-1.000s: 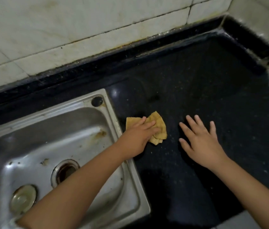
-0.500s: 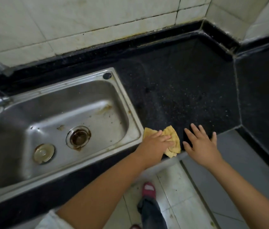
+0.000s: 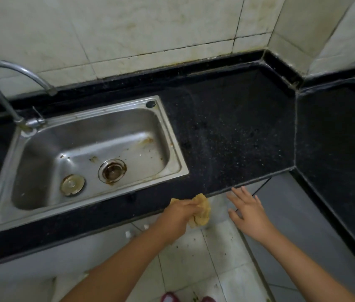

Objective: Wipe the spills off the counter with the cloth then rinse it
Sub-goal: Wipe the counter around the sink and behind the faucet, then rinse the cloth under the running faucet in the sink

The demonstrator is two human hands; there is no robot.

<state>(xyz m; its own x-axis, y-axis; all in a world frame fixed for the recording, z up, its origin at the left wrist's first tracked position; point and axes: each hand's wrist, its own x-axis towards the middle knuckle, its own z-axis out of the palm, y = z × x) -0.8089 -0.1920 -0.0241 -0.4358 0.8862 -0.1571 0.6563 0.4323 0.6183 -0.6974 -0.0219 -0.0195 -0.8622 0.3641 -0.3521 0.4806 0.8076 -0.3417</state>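
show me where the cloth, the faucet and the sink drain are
cloth (image 3: 202,211), head view, on its bunched yellow folds
faucet (image 3: 6,66), head view, on its curved spout
sink drain (image 3: 112,171), head view, on its rusty centre

A stainless-steel sink (image 3: 173,136) shows a dull brushed finish marked with rusty brown stains, its metal drain ring (image 3: 112,171) corroded. The curved metal tap (image 3: 4,83) at far left looks smooth and faintly shiny. The counter (image 3: 237,131) is black polished stone with pale speckles. Glazed wall tiles (image 3: 150,27) appear grimy and matt. A crumpled yellow cloth (image 3: 201,211) looks soft and creased.
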